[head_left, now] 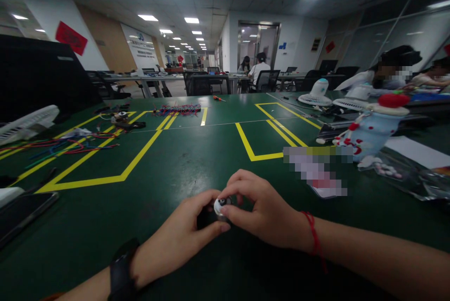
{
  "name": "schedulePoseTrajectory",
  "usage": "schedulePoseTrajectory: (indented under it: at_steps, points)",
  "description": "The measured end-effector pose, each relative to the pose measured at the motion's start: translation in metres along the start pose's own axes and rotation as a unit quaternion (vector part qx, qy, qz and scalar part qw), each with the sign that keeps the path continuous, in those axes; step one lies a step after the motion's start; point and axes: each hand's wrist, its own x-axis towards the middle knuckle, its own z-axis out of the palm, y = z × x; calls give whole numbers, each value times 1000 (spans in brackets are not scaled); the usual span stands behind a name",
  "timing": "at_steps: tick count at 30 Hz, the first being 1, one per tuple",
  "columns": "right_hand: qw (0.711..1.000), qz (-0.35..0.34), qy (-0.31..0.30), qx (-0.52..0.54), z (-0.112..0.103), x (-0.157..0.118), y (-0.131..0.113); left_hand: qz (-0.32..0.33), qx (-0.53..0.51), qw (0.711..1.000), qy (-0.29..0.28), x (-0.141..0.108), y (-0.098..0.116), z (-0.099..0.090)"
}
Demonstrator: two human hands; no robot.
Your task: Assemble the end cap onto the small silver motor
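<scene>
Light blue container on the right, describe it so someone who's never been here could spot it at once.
Start with the big green table and look to its right side, just beyond the crinkled clear plastic bag. There sits a light blue container with red spots. Its bright red, rounded top sets it apart from the white fans farther back.

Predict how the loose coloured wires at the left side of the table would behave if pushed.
The wires look thin and lie in loose curves, so they would probably flex rather than move as one stiff piece. Several cross each other, so pushing one may drag others along. Being so slender, they are likely light.
</scene>
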Motion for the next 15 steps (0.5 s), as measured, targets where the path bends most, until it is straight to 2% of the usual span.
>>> schedulePoseTrajectory:
  at_steps: [4, 5, 7, 9, 11, 15]
  points:
    - [997, 49, 36, 36, -12, 5, 3, -3, -3, 1000, -7, 0, 3, -2]
    - [998, 52, 30, 36, -16, 5, 6, -4, -4, 1000, -11, 0, 4, -2]
    - [998, 48, -21, 24, -26, 5, 16, -3, -6, 1000, -17, 0, 7, -4]
    - [994, 35, -107, 8, -34, 3, 26, -3, -9, 1000, -19, 0, 8, -5]
    - [987, 17, -162, -11, -38, -1, 34, -5, -12, 1000, -22, 1, 9, -6]
    - [978, -12, -201, -52, -39, -5, 41, -10, -17, 999, -26, 2, 7, -6]
